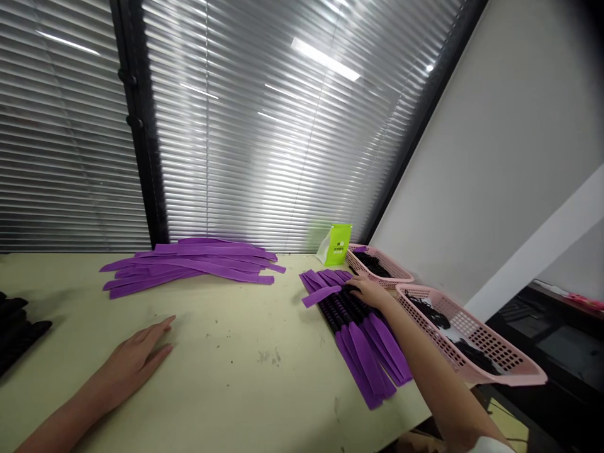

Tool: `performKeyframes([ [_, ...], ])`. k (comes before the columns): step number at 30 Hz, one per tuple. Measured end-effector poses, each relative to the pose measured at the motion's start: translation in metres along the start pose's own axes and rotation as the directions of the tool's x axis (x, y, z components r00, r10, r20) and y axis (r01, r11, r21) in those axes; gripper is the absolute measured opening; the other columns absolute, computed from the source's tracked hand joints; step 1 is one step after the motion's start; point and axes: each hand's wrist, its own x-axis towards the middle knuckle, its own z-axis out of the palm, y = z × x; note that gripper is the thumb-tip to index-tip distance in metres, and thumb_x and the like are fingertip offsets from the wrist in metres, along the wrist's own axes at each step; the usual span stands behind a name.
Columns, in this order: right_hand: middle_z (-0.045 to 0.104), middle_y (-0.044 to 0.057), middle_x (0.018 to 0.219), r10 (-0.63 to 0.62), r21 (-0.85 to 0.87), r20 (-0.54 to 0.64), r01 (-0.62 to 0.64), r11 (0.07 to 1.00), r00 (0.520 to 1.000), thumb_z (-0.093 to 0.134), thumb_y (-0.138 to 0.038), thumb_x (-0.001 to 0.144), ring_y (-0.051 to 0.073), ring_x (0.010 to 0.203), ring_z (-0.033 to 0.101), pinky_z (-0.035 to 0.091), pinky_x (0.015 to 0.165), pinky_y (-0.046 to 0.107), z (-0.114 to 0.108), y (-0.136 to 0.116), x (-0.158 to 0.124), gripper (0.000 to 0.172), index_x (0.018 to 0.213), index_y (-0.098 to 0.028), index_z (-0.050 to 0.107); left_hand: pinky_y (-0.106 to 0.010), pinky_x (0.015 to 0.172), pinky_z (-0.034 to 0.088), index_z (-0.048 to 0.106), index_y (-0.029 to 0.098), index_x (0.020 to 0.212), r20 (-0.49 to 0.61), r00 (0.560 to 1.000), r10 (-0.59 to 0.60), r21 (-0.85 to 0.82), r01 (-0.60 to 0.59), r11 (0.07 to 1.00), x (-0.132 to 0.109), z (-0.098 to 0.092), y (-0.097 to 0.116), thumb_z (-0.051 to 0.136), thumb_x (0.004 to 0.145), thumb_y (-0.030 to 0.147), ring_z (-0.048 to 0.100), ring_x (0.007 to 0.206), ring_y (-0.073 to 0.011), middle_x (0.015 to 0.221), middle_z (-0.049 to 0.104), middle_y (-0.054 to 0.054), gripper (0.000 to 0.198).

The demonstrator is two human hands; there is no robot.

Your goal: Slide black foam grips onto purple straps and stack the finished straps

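Note:
My left hand (136,355) lies flat on the pale tabletop (236,371) with its fingers stretched out, holding nothing. My right hand (370,290) reaches out to the right and rests on a row of purple strips with black ribbed middles (358,336). Its fingers are laid over the black middles, beside one loose purple strip (321,295) that sticks out to the left. Whether the fingers are pinching a strip is hidden from me.
A flat pile of plain purple strips (189,264) lies at the back of the table. Two pink mesh baskets (377,264) (472,336) with black items stand at the right edge. A green pouch (337,244) leans by the blinds. Black items (16,330) lie far left.

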Motion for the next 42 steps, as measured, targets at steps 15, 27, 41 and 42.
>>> performKeyframes([
  [15, 0.063, 0.008, 0.109, 0.011, -0.048, -0.048, -0.013, 0.999, 0.999, 0.054, -0.017, 0.083, 0.024, 0.106, 0.056, 0.045, 0.093, 0.039, 0.002, -0.01, 0.001, 0.032, 0.113, -0.022, 0.064, -0.034, 0.096, 0.045, 0.038, 0.021, 0.142, -0.002, 1.0, 0.004, -0.024, -0.004, 1.0, -0.001, -0.003, 0.002, 0.041, 0.088, 0.055, 0.055, 0.118, -0.0259, 0.129, 0.059, -0.01, 0.064],
  [27, 0.062, 0.008, 0.113, 0.015, 0.011, -0.048, -0.014, 1.0, 0.999, 0.057, -0.017, 0.079, 0.024, 0.109, 0.054, 0.043, 0.096, 0.039, 0.007, 0.001, -0.004, 0.038, 0.116, -0.023, 0.063, -0.035, 0.097, 0.045, 0.04, 0.02, 0.14, -0.02, 1.0, 0.012, -0.03, -0.013, 0.999, -0.001, -0.003, 0.005, 0.041, 0.088, 0.055, 0.055, 0.118, -0.0259, 0.129, 0.058, -0.01, 0.062],
  [41, 0.065, 0.008, 0.112, 0.024, 0.011, 0.021, -0.024, 1.0, 0.999, 0.05, -0.016, 0.08, 0.022, 0.105, 0.058, 0.043, 0.095, 0.036, 0.005, 0.001, 0.003, 0.036, 0.112, -0.023, 0.066, -0.037, 0.096, 0.045, 0.039, 0.019, 0.141, -0.011, 1.0, 0.01, -0.046, -0.01, 0.999, -0.004, -0.013, 0.017, 0.037, 0.091, 0.05, 0.054, 0.117, -0.0257, 0.13, 0.057, -0.011, 0.059],
  [42, 0.065, 0.008, 0.112, 0.026, 0.018, 0.02, -0.027, 0.999, 0.999, 0.049, -0.016, 0.081, 0.022, 0.105, 0.058, 0.043, 0.095, 0.035, 0.006, 0.001, 0.002, 0.036, 0.112, -0.023, 0.066, -0.037, 0.096, 0.044, 0.039, 0.019, 0.141, -0.012, 1.0, 0.012, -0.047, -0.013, 0.999, -0.004, -0.013, 0.017, 0.037, 0.091, 0.05, 0.054, 0.118, -0.0257, 0.13, 0.057, -0.011, 0.059],
])
